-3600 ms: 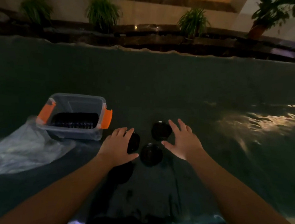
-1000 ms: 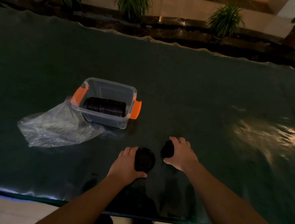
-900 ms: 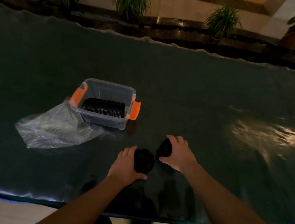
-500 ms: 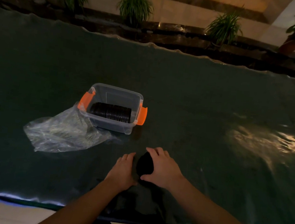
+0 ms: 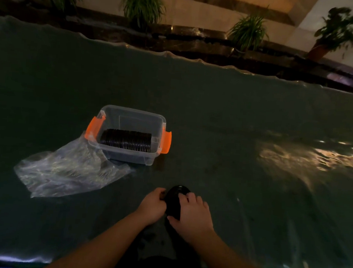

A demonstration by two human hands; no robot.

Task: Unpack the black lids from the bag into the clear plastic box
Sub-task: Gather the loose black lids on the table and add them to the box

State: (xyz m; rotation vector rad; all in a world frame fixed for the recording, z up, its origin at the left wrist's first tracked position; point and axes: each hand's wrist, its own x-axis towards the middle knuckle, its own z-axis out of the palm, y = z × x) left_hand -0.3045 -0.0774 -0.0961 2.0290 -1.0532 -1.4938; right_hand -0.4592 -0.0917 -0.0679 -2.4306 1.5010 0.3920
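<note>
We press the last loose lids point(image 5: 173, 201) into one stack between our left hand point(image 5: 152, 206) and right hand point(image 5: 193, 214), fingers of both clenched on it just above the table point(image 5: 235, 121). We should square the edges, keep a firm squeeze, then carry it to the box point(image 5: 130, 117). The lids are round, black, ribbed; a row already stands on edge in the box, beside the flattened bag point(image 5: 69, 172).

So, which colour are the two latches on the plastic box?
Orange; the latches on the clear box show best in the head view.
</note>
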